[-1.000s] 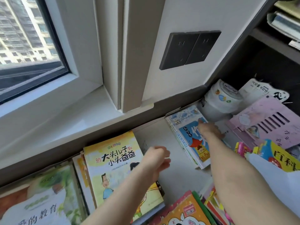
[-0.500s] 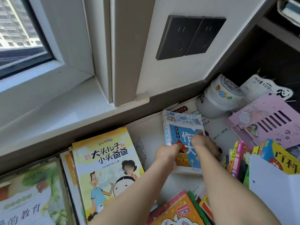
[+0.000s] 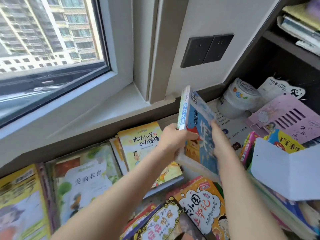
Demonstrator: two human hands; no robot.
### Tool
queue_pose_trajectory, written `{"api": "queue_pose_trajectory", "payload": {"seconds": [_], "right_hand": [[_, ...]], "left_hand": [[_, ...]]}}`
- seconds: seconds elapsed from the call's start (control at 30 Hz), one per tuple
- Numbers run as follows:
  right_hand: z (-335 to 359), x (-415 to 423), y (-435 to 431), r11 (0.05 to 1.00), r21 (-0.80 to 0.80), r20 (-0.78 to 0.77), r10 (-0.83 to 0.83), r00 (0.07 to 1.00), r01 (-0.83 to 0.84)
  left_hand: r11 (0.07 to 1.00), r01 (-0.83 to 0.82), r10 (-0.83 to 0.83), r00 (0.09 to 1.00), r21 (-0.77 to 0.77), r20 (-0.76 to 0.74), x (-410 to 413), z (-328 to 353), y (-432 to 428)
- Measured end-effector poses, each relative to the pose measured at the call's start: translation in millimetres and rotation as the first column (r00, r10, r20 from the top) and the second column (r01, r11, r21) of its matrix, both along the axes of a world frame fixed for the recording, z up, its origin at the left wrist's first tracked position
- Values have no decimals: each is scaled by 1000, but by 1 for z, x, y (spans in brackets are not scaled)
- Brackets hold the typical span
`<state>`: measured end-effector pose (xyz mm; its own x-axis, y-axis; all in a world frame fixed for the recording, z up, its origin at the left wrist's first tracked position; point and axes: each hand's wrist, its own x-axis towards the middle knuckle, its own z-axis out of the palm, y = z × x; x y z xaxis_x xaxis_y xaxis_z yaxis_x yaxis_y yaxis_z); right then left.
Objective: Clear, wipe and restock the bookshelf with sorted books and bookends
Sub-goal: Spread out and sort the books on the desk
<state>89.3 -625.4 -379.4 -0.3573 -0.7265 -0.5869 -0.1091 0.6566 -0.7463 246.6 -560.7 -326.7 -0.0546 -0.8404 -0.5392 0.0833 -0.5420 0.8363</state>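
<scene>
Since the thick blue paperback book (image 3: pixel 196 125) seems headed for sorting, left hand (image 3: pixel 173 141) is gripping its spine side and right hand (image 3: pixel 218 141) is pinching its cover, holding it tilted.

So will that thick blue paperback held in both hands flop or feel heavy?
The thick blue paperback probably stays stiff: its wide spine shows many pages, and it tilts without sagging. Likely heavyish, perhaps why the left hand and right hand both grip it. Its glossy finish might be slippery.
</scene>
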Motion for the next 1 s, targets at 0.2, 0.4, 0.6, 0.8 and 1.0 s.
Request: {"api": "queue_pose_trajectory", "payload": {"seconds": [0.2, 0.4, 0.6, 0.8, 1.0], "right_hand": [[45, 58, 105, 962, -128, 133, 258, 957, -242], [49, 135, 213, 847, -199, -5, 501, 865, -492], [35, 210, 319, 585, -147, -227, 765, 603, -797], [-9, 254, 378, 475, -36, -136, 869, 475, -879], [-12, 270, 401, 213, 214, -415, 903, 109, -953]], "left_hand": [[982, 183, -184, 983, 47, 20, 103, 39, 115], [948, 209, -269, 929, 239, 252, 185, 43, 255], [903, 101, -223, 941, 418, 253, 245, 12, 386], [819, 77, -255, 937, 568, 240, 268, -15, 456], [767, 54, -526, 622, 639, 579, 282, -19, 459]]}}
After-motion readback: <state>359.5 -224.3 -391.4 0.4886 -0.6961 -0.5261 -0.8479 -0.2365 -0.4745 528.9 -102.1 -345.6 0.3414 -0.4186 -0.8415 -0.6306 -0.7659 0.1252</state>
